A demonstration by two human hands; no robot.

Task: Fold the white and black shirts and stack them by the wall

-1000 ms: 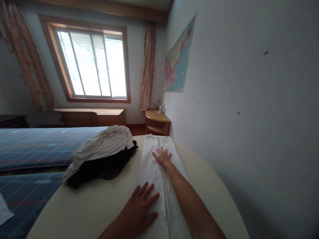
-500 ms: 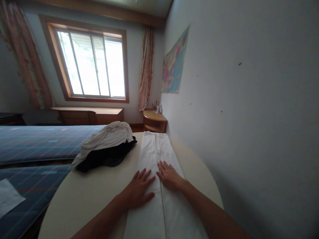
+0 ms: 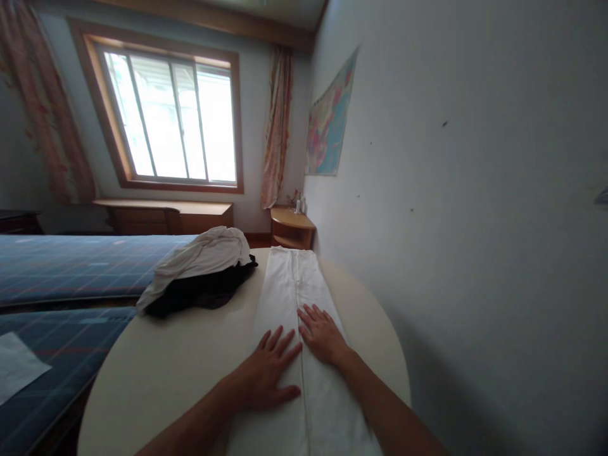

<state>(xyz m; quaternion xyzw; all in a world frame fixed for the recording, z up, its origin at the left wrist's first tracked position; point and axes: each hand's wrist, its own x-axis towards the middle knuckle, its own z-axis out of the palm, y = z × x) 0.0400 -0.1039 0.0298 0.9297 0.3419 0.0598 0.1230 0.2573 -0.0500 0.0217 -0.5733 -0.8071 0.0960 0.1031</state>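
Both the left hand (image 3: 263, 377) and right hand (image 3: 323, 337) lay palm-down on the white cloth (image 3: 280, 285), lengthwise on the table (image 3: 185, 354), right of the clothes (image 3: 204, 263). The right hand had come back nearer the left; left fingers were spread wide, right fingers slightly apart.

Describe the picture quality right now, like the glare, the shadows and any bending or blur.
Head view: glare washes out the wood-framed sliding window; a soft shadow darkens the plain pale wall at lower right; wide-angle stretch slants the window frame; the flat white folded cloth looks soft, its fine weave unreadable.
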